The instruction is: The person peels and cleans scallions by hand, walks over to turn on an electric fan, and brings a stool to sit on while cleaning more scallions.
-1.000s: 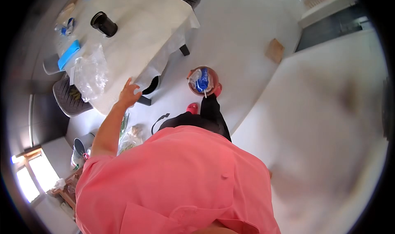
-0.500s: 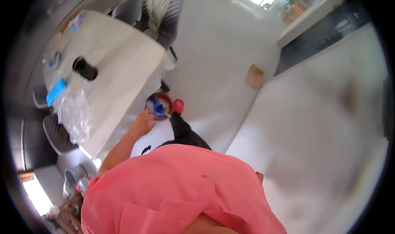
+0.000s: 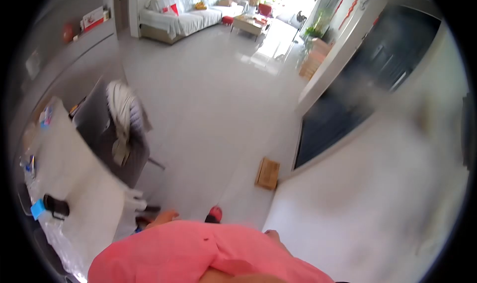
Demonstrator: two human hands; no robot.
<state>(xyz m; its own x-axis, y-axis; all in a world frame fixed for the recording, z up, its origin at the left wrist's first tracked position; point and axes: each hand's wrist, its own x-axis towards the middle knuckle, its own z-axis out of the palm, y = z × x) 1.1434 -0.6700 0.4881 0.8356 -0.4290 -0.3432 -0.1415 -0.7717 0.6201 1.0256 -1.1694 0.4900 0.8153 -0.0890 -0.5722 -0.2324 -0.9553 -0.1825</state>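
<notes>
My left hand (image 3: 167,216) is low in the view, just past the edge of my pink shirt (image 3: 198,243). Its fingers look loosely apart, with nothing seen in them. Beside it, between hand and table, a dark round bin with something blue in it (image 3: 140,227) shows only in part. My right hand (image 3: 273,235) peeks out at the other side of the shirt, near the white wall; its fingers are mostly hidden. A red shoe (image 3: 215,213) is on the floor between my hands.
On the left stands a cloth-covered table (image 3: 94,198) with a dark jar (image 3: 56,206) on it. A chair (image 3: 131,158) is draped with a light cloth (image 3: 120,104). A wooden box (image 3: 268,173) sits by the wall near a dark door (image 3: 343,114). Farther off are a sofa (image 3: 184,17) and low table (image 3: 251,24).
My view has lifted from the table and bin toward the far room, bringing the sofa into sight. The left hand, over the bin before, now shows to its right; the right hand shows more.
</notes>
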